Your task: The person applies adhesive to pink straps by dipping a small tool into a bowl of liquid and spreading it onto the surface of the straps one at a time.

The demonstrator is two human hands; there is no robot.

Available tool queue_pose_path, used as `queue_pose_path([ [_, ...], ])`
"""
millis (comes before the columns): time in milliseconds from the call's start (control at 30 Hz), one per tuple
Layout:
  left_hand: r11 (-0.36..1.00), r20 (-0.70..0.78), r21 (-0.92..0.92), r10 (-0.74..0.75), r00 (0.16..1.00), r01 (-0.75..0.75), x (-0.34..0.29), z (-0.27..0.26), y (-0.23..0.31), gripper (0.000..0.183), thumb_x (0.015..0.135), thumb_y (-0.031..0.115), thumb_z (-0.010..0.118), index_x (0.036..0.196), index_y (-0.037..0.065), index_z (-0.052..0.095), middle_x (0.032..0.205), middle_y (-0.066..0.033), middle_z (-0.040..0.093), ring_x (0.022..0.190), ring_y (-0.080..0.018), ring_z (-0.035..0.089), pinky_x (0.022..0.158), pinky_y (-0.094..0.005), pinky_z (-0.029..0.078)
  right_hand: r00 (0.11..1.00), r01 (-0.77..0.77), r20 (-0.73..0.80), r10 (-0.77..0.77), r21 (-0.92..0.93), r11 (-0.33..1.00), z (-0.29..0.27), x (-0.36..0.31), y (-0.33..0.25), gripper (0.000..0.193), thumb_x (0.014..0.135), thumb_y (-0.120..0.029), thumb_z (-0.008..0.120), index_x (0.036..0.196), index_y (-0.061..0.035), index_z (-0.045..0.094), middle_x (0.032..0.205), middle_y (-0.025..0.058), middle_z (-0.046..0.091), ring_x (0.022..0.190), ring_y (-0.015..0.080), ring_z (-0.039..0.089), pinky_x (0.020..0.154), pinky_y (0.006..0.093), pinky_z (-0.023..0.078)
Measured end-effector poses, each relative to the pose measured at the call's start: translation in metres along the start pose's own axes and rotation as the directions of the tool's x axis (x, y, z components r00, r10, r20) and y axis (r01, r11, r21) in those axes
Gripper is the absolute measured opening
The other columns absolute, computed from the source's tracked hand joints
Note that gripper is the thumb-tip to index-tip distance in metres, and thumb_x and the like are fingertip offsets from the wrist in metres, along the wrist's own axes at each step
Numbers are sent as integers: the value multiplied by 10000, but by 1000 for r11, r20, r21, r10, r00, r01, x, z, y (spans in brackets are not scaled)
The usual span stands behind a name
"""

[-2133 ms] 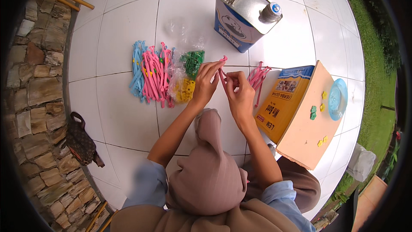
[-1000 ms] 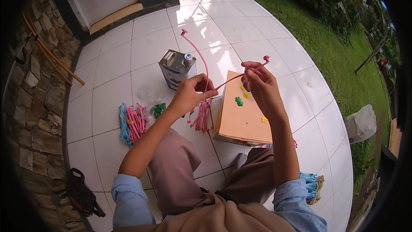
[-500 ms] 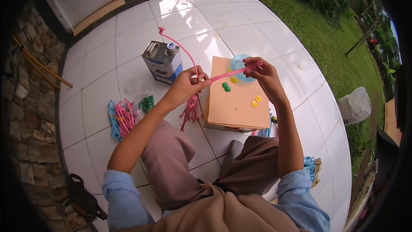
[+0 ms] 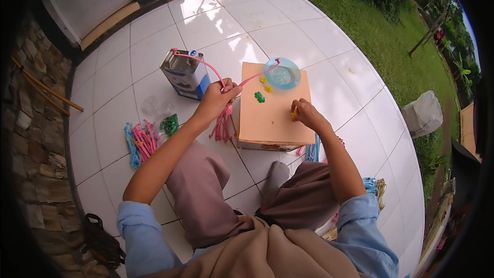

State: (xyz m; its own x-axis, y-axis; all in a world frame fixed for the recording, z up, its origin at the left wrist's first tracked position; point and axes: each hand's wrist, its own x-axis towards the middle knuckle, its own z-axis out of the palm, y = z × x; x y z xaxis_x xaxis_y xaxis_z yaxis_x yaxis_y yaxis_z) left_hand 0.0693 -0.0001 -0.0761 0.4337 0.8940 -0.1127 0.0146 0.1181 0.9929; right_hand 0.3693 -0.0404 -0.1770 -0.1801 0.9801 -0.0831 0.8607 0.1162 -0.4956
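My left hand (image 4: pixel 218 96) is closed on a thin pink flexible strip (image 4: pixel 205 64). One knobbed end arches left over the metal can; the other reaches right toward the blue bowl. Whether it is one bent strip or two, I cannot tell. Beneath that hand shows a bunch of pink strips (image 4: pixel 222 127). My right hand (image 4: pixel 307 114) pinches a small yellow flower-shaped piece (image 4: pixel 294 116) at the right side of the cardboard-topped box (image 4: pixel 272 127). Two more yellow pieces (image 4: pixel 267 88) and green flower-shaped pieces (image 4: pixel 259 97) lie on the cardboard.
A clear blue bowl (image 4: pixel 283 74) sits at the board's far edge. The metal can (image 4: pixel 184 76) stands left of the box. Pink bundles (image 4: pixel 145 138), blue bundles (image 4: pixel 131 146) and a bag of green pieces (image 4: pixel 169 124) lie on the tiles. More blue bundles (image 4: pixel 313 149) lie right.
My right hand has let go of the pink strip's right end and moved down to the yellow pieces on the cardboard. My left hand still holds the strip.
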Motion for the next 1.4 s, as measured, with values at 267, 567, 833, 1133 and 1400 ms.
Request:
queue_pose_path([
  [267,998,-50,31,-61,997,62,1,9,6,356,824,275,610,643,166,323,612,49,412,551,-35,373,494,-190,295,993,111,-51,-110,16,994,-18,6,-23,153,704,-63,628,826,-24,544,814,121,546,752,275,575,674,357,479],
  [567,990,1,125,-71,997,70,0,16,6,391,793,296,654,644,173,314,622,64,426,536,-27,372,499,-178,309,786,508,-378,-489,-55,860,-49,-1,-150,252,680,-69,669,878,-59,513,860,64,507,779,251,552,665,341,464],
  [833,995,22,94,15,1000,-17,2,17,8,394,770,204,686,658,177,309,602,87,397,540,-5,379,463,-175,290,767,510,-409,-495,-82,856,-51,3,-152,260,661,-56,669,872,-66,519,861,69,506,788,257,548,657,350,456],
  [1133,981,87,-119,-144,986,154,2,15,14,405,782,143,657,638,196,283,583,80,356,488,-26,290,450,-207,227,716,530,-498,-488,-67,845,-53,1,-162,303,646,-62,690,884,-68,504,874,69,509,805,255,538,668,351,452],
  [1400,940,84,-276,-186,979,202,3,12,10,414,790,124,637,617,197,268,590,86,331,486,-28,272,455,-208,214,612,534,-499,-614,-313,786,-54,3,-162,236,669,-40,666,838,-62,504,853,55,506,750,226,509,633,340,437],
])
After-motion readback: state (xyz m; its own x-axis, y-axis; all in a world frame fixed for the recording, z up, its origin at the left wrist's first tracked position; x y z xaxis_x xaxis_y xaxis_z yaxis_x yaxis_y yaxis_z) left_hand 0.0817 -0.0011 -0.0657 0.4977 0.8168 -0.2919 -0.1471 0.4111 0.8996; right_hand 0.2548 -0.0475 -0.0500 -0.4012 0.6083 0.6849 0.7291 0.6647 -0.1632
